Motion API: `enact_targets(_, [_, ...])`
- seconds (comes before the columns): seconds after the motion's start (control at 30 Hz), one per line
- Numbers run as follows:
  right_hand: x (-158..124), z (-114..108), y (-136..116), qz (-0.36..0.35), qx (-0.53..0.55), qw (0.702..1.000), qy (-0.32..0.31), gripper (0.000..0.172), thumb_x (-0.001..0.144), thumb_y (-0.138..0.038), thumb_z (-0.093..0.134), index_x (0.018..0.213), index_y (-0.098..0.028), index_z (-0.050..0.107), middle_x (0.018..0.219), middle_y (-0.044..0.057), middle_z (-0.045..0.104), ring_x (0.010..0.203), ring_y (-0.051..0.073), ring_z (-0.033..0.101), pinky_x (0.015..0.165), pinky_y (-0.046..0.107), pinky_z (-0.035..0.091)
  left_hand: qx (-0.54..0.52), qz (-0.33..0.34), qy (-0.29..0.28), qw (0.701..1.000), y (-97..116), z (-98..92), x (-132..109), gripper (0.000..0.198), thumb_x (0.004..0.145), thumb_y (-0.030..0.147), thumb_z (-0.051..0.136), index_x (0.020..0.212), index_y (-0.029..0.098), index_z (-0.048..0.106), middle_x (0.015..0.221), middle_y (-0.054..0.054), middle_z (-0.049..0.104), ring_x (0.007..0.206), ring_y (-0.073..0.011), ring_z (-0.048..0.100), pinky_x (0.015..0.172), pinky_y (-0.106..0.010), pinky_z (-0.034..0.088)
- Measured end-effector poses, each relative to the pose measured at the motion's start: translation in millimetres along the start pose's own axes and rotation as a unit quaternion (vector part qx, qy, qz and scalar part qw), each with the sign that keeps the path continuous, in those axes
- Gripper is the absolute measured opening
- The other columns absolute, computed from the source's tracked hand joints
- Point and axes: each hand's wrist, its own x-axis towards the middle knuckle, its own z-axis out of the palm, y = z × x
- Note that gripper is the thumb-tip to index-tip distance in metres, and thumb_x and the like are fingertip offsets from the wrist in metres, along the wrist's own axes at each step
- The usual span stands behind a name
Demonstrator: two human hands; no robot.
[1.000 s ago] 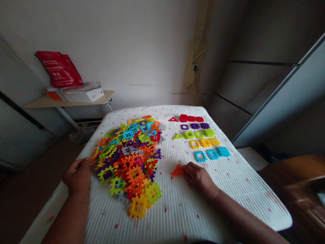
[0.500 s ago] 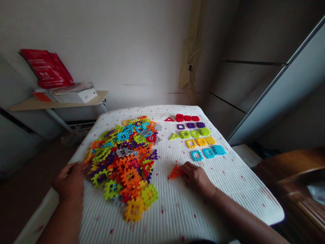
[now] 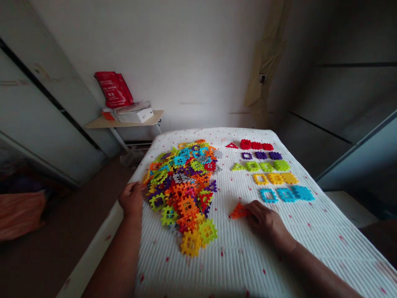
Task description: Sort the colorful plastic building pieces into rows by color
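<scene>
A heap of interlocking plastic tiles in many colours lies on a white ribbed mattress. My left hand rests at the heap's left edge, fingers curled against the tiles. My right hand lies on the mattress with its fingertips on an orange triangular tile. Beyond it are sorted rows: red tiles, purple tiles, green tiles, yellow tiles and blue tiles.
A small wooden shelf by the wall holds a red bag and a white box. Grey cabinet panels stand at left and right. The floor at left is dark, with an orange cloth on it.
The view has swung left, so the bed and tiles sit further right in frame. Both hands keep their places at the heap's edge and on the orange triangle.
</scene>
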Motion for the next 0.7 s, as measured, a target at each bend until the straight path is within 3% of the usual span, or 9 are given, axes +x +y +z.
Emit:
enact_targets(0.17, [1,-4,-4,-0.008,0.017,1.000,0.003,0.021,0.085,-0.018,0.043,0.095,-0.018,0.061,0.086,0.007,0.062,0.072,0.015,0.061,0.064,0.026,0.050,0.005,0.007,-0.008,1.000,-5,-1.3,3,0.032,0.057,0.040,0.060,0.075,0.014,0.063,0.058,0.001,0.058,0.057,-0.0151,0.055,0.059,-0.029,0.045])
enact_targets(0.27, [-2,-9,-3,-0.022,0.039,0.999,0.017,0.022,0.087,-0.023,0.045,0.104,-0.019,0.060,0.096,0.009,0.062,0.077,0.016,0.062,0.067,0.027,0.053,0.007,0.010,-0.011,1.000,-7,-1.8,3,0.032,0.058,0.040,0.060,0.076,0.014,0.063,0.059,0.001,0.059,0.058,-0.0155,0.055,0.060,-0.029,0.046])
enact_targets(0.37, [-5,-17,1,-0.022,0.058,0.997,0.054,0.024,0.089,-0.027,0.047,0.110,-0.019,0.057,0.103,0.010,0.061,0.070,0.014,0.061,0.061,0.026,0.053,0.006,0.009,-0.015,1.000,-8,-1.5,4,0.032,0.058,0.041,0.059,0.076,0.014,0.063,0.060,0.000,0.059,0.058,-0.0155,0.055,0.061,-0.029,0.046])
enact_targets(0.47, [-3,-25,4,-0.024,0.052,0.992,0.108,0.019,0.091,-0.025,0.046,0.104,-0.019,0.057,0.096,0.009,0.061,0.060,0.011,0.057,0.055,0.024,0.050,0.006,0.004,-0.018,1.000,-8,-0.7,3,0.033,0.058,0.041,0.060,0.077,0.014,0.063,0.059,0.000,0.059,0.057,-0.0154,0.055,0.060,-0.029,0.046])
enact_targets(0.53, [5,-28,2,-0.044,0.038,0.989,0.136,0.016,0.091,-0.022,0.045,0.099,-0.018,0.059,0.090,0.008,0.062,0.065,0.013,0.060,0.059,0.025,0.050,0.008,0.002,-0.018,1.000,-7,-0.4,3,0.032,0.058,0.041,0.061,0.076,0.014,0.063,0.059,0.000,0.059,0.057,-0.0155,0.055,0.060,-0.029,0.046])
enact_targets(0.7, [42,-25,-24,-0.107,0.029,0.990,0.087,0.020,0.089,-0.016,0.042,0.093,-0.018,0.062,0.088,0.008,0.066,0.078,0.016,0.063,0.068,0.026,0.051,0.003,-0.004,-0.014,1.000,-3,-1.1,0,0.032,0.057,0.040,0.061,0.077,0.015,0.063,0.060,0.000,0.059,0.058,-0.0161,0.056,0.061,-0.030,0.046])
